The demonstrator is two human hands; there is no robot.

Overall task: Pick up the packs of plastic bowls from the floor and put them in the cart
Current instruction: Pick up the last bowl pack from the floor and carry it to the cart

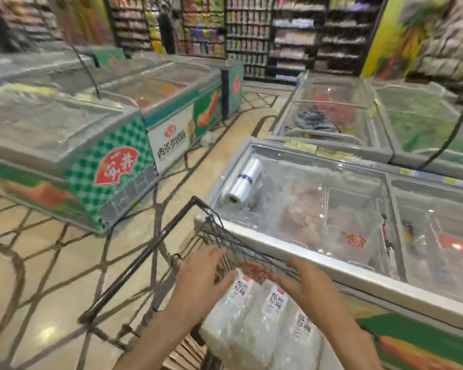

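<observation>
The packs of plastic bowls (pixel 254 316) lie in the cart (pixel 155 244), between both hands; a chest freezer (pixel 332 265) stands just right of it, a bag roll (pixel 242 182) on its lid; more freezers (pixel 72 145) stand across the aisle, left.

Three packs of plastic bowls (pixel 254 324) lie side by side in the cart (pixel 150 252), touching each other. Each pack is a long see-through bag with whitish bowls stacked inside and a white label with red and black writing near its top end. The cart is made of dark wire with a black rim, and it stands on the floor
</observation>
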